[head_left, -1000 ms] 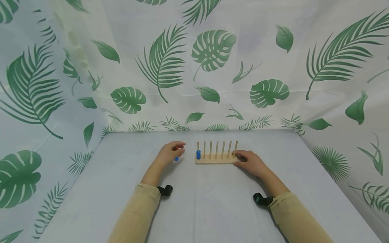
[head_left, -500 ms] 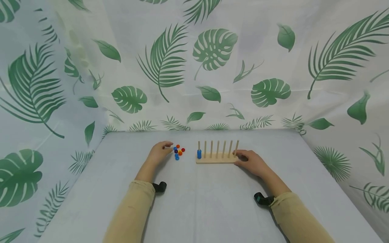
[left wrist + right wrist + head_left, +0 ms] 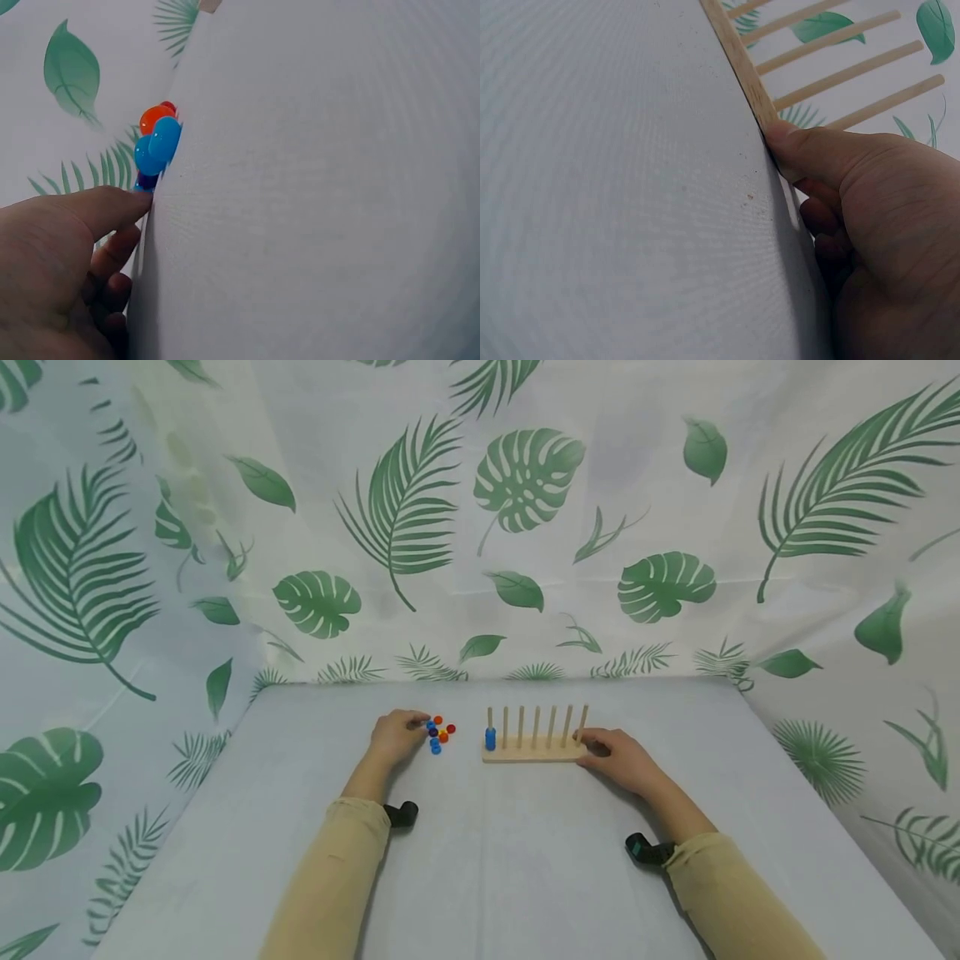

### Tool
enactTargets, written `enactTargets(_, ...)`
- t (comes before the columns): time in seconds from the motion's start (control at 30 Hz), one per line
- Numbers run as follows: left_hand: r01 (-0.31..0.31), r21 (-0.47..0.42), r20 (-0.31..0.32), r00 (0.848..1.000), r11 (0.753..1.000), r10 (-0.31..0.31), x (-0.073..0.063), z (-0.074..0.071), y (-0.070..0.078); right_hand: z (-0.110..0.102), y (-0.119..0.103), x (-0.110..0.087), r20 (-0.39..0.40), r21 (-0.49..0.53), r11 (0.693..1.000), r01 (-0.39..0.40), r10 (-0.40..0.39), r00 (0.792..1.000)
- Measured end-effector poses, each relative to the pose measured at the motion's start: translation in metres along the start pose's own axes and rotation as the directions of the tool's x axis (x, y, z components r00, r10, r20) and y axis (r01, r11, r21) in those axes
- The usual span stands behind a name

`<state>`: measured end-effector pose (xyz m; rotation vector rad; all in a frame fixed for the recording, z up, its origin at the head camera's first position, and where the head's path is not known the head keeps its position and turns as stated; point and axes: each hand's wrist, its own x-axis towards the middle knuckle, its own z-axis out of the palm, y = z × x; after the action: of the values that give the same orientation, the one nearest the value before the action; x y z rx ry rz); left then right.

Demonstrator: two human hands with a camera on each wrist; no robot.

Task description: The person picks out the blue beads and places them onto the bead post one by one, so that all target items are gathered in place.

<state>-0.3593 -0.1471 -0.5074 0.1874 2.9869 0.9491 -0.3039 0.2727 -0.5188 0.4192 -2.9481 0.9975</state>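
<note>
In the head view a wooden peg board (image 3: 534, 757) with several upright pegs stands on the table, blue beads (image 3: 491, 739) stacked on its leftmost peg. My right hand (image 3: 621, 760) grips the board's right end, thumb on the front edge in the right wrist view. My left hand (image 3: 396, 737) is at the left side of a small group of loose beads (image 3: 444, 737), coloured blue, dark blue, orange, yellow and red. Its thumb tip is right at a blue bead, partly hidden behind it in the left wrist view; I cannot tell whether the fingers pinch it.
A white cloth covers the table (image 3: 525, 860). Behind and beside it hang curtains (image 3: 555, 627) printed with green leaves. A black wrist camera sits on each wrist, the left one (image 3: 403, 815) and the right one (image 3: 647, 850).
My left hand drew back to the left from over the beads, uncovering them, then came slightly right with its fingertips closer to the blue bead. My right hand stays on the board.
</note>
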Motion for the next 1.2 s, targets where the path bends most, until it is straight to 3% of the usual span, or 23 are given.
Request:
enactTargets(0.3,0.002,0.034,-0.015,1.000,0.999,-0.001,-0.0012,0.0002,0.0059,-0.0017,-0.0009,-0.0009,0.002,0.005,1.000,-0.017,0.017,1.000)
enactTargets(0.67,0.051,0.032,-0.045,0.998,0.998,-0.049,-0.0007,0.0034,0.0066,0.0006,-0.0001,0.0003,-0.007,0.011,1.000,-0.023,0.023,1.000)
enactTargets(1.2,0.071,-0.109,-0.027,0.997,0.991,-0.075,-0.0007,0.0031,0.0012,0.0007,-0.0007,0.0008,-0.005,0.007,1.000,-0.018,0.018,1.000)
